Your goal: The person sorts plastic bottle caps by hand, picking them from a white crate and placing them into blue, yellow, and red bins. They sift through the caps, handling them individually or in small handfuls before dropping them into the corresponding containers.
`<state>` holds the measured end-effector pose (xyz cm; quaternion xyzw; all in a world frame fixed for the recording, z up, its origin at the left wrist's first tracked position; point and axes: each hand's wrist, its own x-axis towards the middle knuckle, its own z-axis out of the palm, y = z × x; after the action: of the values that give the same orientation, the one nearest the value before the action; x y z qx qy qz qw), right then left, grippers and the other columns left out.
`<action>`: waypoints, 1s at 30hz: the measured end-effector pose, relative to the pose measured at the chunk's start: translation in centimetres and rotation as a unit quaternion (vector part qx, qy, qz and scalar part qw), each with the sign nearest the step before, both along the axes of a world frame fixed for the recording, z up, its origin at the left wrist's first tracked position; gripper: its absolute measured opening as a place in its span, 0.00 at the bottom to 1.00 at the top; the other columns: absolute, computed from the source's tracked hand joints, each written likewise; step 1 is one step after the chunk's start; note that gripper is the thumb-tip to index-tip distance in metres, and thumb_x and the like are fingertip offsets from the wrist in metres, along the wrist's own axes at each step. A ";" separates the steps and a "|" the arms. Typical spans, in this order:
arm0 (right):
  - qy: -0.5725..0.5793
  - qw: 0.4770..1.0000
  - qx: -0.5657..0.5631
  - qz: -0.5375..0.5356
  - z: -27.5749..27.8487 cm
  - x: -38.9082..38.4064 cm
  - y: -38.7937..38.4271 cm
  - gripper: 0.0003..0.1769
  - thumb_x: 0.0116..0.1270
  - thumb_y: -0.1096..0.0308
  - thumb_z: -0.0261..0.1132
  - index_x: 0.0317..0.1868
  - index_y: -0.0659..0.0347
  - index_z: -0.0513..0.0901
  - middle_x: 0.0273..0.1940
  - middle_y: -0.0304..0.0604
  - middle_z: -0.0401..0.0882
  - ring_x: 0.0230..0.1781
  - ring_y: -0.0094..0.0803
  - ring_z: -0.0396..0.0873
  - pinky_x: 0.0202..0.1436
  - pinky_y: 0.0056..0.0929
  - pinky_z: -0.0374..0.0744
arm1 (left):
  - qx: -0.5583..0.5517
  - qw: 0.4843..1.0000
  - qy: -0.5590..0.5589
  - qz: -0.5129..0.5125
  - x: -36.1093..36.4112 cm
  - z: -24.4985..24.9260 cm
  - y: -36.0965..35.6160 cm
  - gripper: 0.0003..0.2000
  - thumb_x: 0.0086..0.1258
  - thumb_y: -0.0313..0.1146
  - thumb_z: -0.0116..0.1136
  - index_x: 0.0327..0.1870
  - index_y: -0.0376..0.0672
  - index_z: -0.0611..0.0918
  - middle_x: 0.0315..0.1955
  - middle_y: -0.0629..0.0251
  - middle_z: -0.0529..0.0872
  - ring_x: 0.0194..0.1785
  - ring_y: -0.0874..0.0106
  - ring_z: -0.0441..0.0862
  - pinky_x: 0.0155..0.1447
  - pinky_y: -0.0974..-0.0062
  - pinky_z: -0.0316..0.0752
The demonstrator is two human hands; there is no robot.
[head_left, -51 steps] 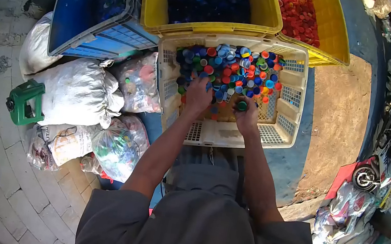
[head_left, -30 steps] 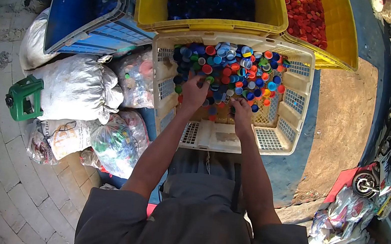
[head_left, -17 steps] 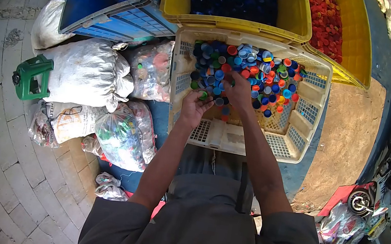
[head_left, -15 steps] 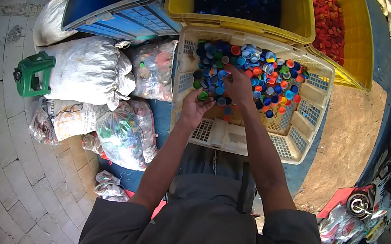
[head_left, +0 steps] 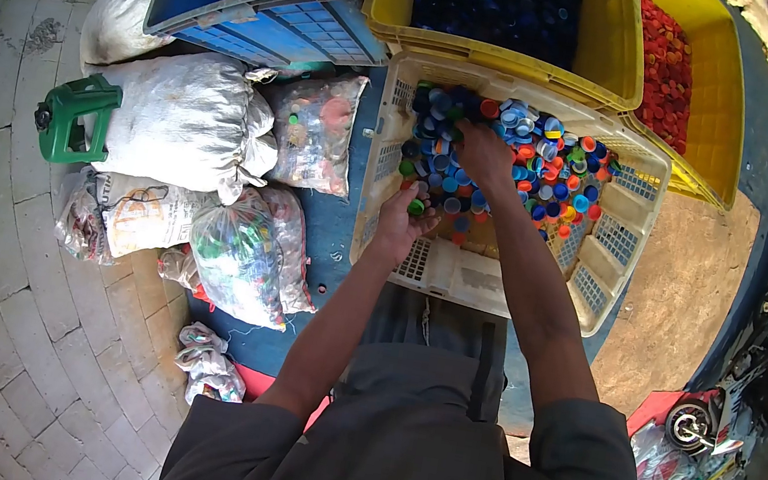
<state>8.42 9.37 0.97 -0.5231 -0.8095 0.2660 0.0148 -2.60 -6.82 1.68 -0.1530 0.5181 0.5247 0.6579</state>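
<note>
A cream plastic crate (head_left: 485,293) with lattice sides holds a heap of mixed bottle caps (head_left: 544,165), mostly blue, red, orange and green. My left hand (head_left: 396,226) is over the crate's near left part, palm up, with its fingers curled around a green bottle cap (head_left: 417,206). Further in, my right hand (head_left: 485,159) reaches down among the caps at the heap's left side. Its fingers are drawn together against dark blue and green caps, and the fingertips are partly hidden, so I cannot tell what they hold.
Behind the crate, a yellow bin (head_left: 509,68) contains dark blue caps and another yellow bin (head_left: 716,111) red ones. A blue bin (head_left: 266,32) stands at the back left. Stuffed sacks (head_left: 172,129), bagged plastic (head_left: 238,253) and a green jug (head_left: 79,120) lie to the left.
The view has shifted, so the crate and bins appear further right. My right hand has moved slightly deeper into the heap's far left part. My left hand still holds the green cap.
</note>
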 end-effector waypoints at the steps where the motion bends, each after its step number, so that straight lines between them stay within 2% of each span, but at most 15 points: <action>1: 0.011 1.000 -0.008 -0.003 -0.2 0.0 0.0 0.17 0.58 0.65 0.65 0.50 0.51 0.80 0.41 0.47 0.82 0.43 0.48 0.81 0.43 0.44 0.81 | -0.004 1.000 0.001 0.000 0.1 0.0 0.2 0.10 0.72 0.42 0.54 0.40 0.45 0.77 0.32 0.69 0.76 0.35 0.73 0.77 0.44 0.67 0.78; 5: 0.094 0.993 -0.038 -0.056 -0.4 1.0 -0.4 0.17 0.58 0.63 0.66 0.48 0.53 0.81 0.37 0.49 0.83 0.37 0.48 0.82 0.38 0.42 0.80 | -0.009 1.000 0.020 -0.008 -0.1 0.4 1.5 0.09 0.71 0.41 0.54 0.35 0.45 0.77 0.26 0.71 0.75 0.32 0.74 0.75 0.45 0.68 0.78; 8: 0.171 0.973 -0.087 -0.130 0.3 2.6 -1.7 0.16 0.59 0.63 0.66 0.47 0.57 0.81 0.34 0.50 0.83 0.32 0.44 0.82 0.35 0.36 0.80 | 0.019 0.994 0.097 -0.051 -0.4 -0.2 3.4 0.09 0.70 0.40 0.57 0.36 0.45 0.77 0.22 0.73 0.73 0.27 0.76 0.73 0.42 0.71 0.77; 11: 0.247 0.924 -0.165 -0.242 -0.3 4.9 -3.7 0.15 0.60 0.64 0.65 0.45 0.61 0.81 0.33 0.47 0.82 0.29 0.37 0.81 0.33 0.32 0.79 | 0.026 0.959 0.256 -0.120 0.0 -0.7 6.4 0.10 0.66 0.39 0.62 0.37 0.43 0.80 0.23 0.72 0.77 0.26 0.75 0.75 0.40 0.72 0.76; 12: 0.273 0.899 -0.192 -0.283 -0.6 5.7 -4.5 0.14 0.60 0.64 0.64 0.44 0.62 0.80 0.33 0.45 0.82 0.28 0.34 0.80 0.33 0.31 0.78 | 0.030 0.926 0.344 -0.151 0.1 -1.0 7.5 0.11 0.64 0.38 0.63 0.38 0.41 0.81 0.25 0.68 0.79 0.27 0.73 0.76 0.40 0.72 0.76; 14: 0.435 0.760 -0.318 -0.363 -0.3 7.3 -6.2 0.12 0.61 0.66 0.61 0.44 0.61 0.79 0.34 0.43 0.81 0.29 0.31 0.80 0.33 0.31 0.77 | 0.039 0.834 0.510 -0.207 0.3 -1.7 9.4 0.13 0.62 0.37 0.65 0.40 0.38 0.83 0.29 0.61 0.84 0.30 0.69 0.80 0.41 0.70 0.76; 15: 0.507 0.670 -0.373 -0.394 -0.1 8.0 -7.1 0.11 0.61 0.67 0.60 0.44 0.61 0.78 0.35 0.42 0.81 0.29 0.30 0.80 0.33 0.30 0.77 | 0.040 0.818 0.531 -0.217 0.4 -1.8 10.2 0.15 0.61 0.39 0.66 0.41 0.37 0.83 0.29 0.58 0.84 0.32 0.66 0.82 0.42 0.69 0.76; 18: 0.594 0.559 -0.403 -0.416 0.8 9.8 -9.2 0.12 0.60 0.71 0.54 0.45 0.59 0.75 0.36 0.41 0.80 0.31 0.32 0.79 0.36 0.29 0.76 | 0.034 0.758 0.600 -0.253 0.6 -1.8 12.2 0.20 0.58 0.44 0.67 0.43 0.35 0.84 0.32 0.50 0.86 0.39 0.58 0.85 0.46 0.65 0.76; 20: 0.609 0.539 -0.409 -0.413 1.3 10.6 -10.1 0.15 0.57 0.72 0.53 0.46 0.59 0.74 0.36 0.43 0.80 0.33 0.33 0.79 0.37 0.28 0.76 | 0.017 0.705 0.651 -0.282 0.8 -2.1 13.0 0.22 0.58 0.47 0.66 0.43 0.36 0.84 0.33 0.48 0.86 0.41 0.53 0.84 0.48 0.63 0.76; 23: 0.638 0.520 -0.413 -0.390 0.8 11.8 -10.9 0.18 0.52 0.71 0.54 0.47 0.59 0.74 0.38 0.44 0.79 0.35 0.34 0.79 0.39 0.30 0.76 | 0.004 0.706 0.644 -0.295 1.0 -2.3 13.8 0.24 0.58 0.51 0.64 0.42 0.36 0.84 0.31 0.48 0.86 0.42 0.52 0.84 0.49 0.61 0.75; 26: 0.657 0.506 -0.412 -0.377 0.7 12.3 -11.1 0.21 0.50 0.68 0.55 0.48 0.59 0.73 0.40 0.45 0.79 0.37 0.34 0.78 0.40 0.31 0.76 | -0.003 0.735 0.603 -0.310 1.1 -2.3 14.2 0.23 0.58 0.51 0.65 0.39 0.36 0.85 0.32 0.48 0.86 0.42 0.52 0.83 0.49 0.61 0.75; 30: 0.660 0.505 -0.413 -0.373 1.2 12.6 -10.3 0.23 0.49 0.65 0.55 0.49 0.58 0.73 0.42 0.44 0.78 0.39 0.33 0.77 0.42 0.32 0.75 | -0.028 0.744 0.614 -0.260 1.2 -4.0 14.4 0.22 0.57 0.51 0.66 0.36 0.37 0.85 0.32 0.49 0.86 0.42 0.53 0.83 0.49 0.61 0.75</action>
<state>21.02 -0.94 2.13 -0.3968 -0.0939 0.8083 0.4246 -1.36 7.53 -2.27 0.3250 0.8443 0.2989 0.3037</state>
